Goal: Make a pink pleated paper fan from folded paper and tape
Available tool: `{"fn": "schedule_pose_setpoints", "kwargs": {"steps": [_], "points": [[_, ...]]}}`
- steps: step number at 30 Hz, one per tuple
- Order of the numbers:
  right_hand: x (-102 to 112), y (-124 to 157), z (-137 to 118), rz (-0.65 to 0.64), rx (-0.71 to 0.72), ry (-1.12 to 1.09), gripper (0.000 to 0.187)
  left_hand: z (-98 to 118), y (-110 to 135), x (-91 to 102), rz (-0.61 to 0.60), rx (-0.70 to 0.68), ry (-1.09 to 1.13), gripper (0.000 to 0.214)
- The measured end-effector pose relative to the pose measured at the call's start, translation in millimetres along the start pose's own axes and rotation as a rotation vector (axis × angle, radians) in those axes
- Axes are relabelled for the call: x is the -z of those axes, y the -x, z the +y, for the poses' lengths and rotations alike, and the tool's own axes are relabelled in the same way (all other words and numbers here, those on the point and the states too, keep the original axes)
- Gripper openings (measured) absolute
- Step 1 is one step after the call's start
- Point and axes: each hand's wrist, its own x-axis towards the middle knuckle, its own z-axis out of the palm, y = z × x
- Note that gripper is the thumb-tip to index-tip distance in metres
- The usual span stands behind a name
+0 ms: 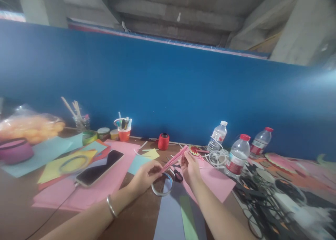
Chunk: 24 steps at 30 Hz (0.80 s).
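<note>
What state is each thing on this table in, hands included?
left hand, pinching the pink folded paper at its lower end
right hand, pinching it near its upper end
phone, face up, screen dark
three water bottles, upright, capped
red spool, upright
orange cup, upright, holding pens
tape roll, lying flat
</note>
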Motion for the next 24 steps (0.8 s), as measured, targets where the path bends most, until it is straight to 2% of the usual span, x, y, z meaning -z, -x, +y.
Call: {"fn": "schedule_pose_setpoints", "kwargs": {"steps": [6, 9, 11, 15, 19, 24], "points": [[0.1, -1.7, -1.3, 0.016, 0.023, 0.006, 0.025, 4.9, -1.0, 3.1, -0.021, -0.007, 0.011, 0.016], [-3.0, 2.1, -3.4, 0.001, 0.024, 0.033, 0.022, 8.7, -1.9, 5.8, -0.130, 0.027, 0.087, 0.029], [-6.4, 6.2, -3.2, -0.015, 0.011, 0.064, 0.023, 10.1, -2.4, 6.3, -0.167, 0.067, 0.099, 0.026], [-17.7, 20.7, 2.2, -0.047, -0.047, 0.130, 0.020, 15.1, -2.2, 1.3, -0.007, 0.116, 0.016, 0.015], [-32.7, 40.3, 6.9, -0.105, -0.116, 0.167, 0.020, 24.2, -2.6, -5.5, 0.059, 0.116, -0.004, 0.021], [-42.3, 53.5, 6.3, -0.021, -0.092, 0.189, 0.024, 28.5, -3.7, -7.7, 0.128, 0.122, -0.027, 0.023]]}}
